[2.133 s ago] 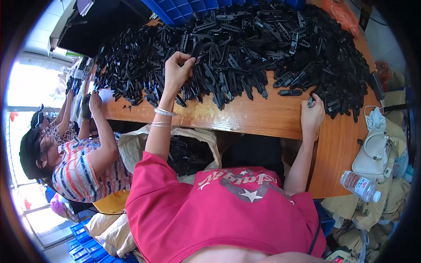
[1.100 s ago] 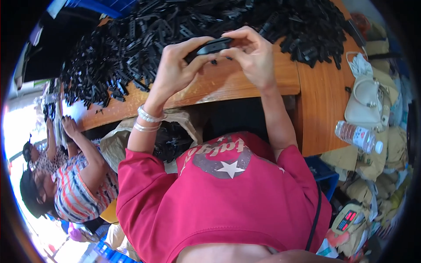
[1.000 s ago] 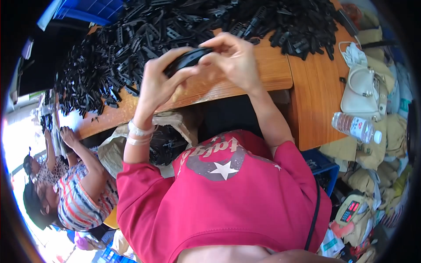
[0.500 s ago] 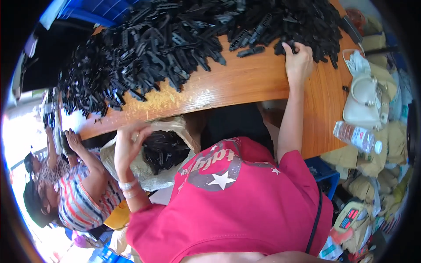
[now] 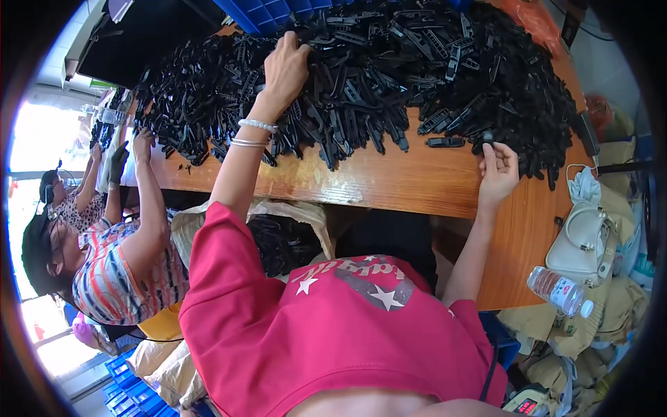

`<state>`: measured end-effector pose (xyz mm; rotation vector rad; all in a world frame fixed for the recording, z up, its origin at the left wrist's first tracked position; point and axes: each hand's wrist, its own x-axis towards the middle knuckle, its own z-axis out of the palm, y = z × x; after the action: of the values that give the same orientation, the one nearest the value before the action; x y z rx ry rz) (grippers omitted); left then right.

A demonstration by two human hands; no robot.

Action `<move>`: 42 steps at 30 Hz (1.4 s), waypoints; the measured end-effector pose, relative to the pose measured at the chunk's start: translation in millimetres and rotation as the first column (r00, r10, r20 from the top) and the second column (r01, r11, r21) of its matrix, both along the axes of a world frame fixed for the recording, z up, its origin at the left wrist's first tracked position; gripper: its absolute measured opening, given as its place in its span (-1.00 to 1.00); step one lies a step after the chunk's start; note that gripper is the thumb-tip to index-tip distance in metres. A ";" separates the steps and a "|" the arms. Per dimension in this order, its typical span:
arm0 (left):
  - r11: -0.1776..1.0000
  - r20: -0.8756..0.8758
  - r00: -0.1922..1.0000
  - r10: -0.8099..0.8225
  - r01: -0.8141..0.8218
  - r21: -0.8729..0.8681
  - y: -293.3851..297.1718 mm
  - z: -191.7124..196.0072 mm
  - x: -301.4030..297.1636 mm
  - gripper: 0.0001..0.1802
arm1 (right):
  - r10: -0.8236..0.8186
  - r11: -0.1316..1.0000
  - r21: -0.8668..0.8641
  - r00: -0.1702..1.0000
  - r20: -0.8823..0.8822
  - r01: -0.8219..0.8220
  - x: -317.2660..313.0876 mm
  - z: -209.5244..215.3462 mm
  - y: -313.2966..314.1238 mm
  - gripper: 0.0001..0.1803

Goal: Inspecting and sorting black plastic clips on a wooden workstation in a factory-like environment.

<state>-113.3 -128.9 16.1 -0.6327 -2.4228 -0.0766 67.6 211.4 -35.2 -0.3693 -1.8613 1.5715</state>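
Observation:
A big heap of black plastic parts point(image 5: 389, 76) covers the far half of a wooden table point(image 5: 389, 184). My left hand point(image 5: 285, 66) reaches far into the heap, its fingers curled down among the parts; the fingertips are hidden. At the heap's near right edge, my right hand point(image 5: 499, 170) pinches one small black part point(image 5: 486, 137) between thumb and fingers. A single loose part point(image 5: 445, 142) lies on bare wood just left of that hand. Under the table's front edge stands an open sack point(image 5: 278, 240) holding more black parts.
A person in a striped shirt point(image 5: 118, 271) works at the left end, hands in the heap. A blue crate point(image 5: 267, 10) and a black box point(image 5: 146, 31) stand at the back. To the right sit a white handbag point(image 5: 580, 240) and a water bottle point(image 5: 559, 290).
A second ago both hands held one part together. Half a second ago my left hand was down at the sack; now it is up in the heap. My right hand stays at the heap's right edge.

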 end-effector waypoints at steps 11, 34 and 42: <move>0.264 0.396 0.452 -0.800 -0.326 0.907 76.9 38.0 115.6 -0.71 | 0.561 0.790 -0.192 0.813 -0.159 -0.583 -14.5 61.6 -79.0 -0.78; 0.522 0.585 0.471 -0.660 -0.272 0.808 52.7 23.7 131.5 -0.65 | 0.059 0.909 0.416 0.998 -0.039 -0.037 -12.5 18.7 -13.8 -0.90; 0.111 0.407 0.692 -0.596 -0.431 0.896 -24.0 5.1 41.8 -0.77 | -0.526 0.444 0.896 0.814 0.245 0.017 -0.7 -15.9 51.5 -0.77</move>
<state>-71.5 -152.9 21.2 0.0198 -2.1079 -2.3266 66.9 262.9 -51.1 -0.5983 -2.5445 0.1087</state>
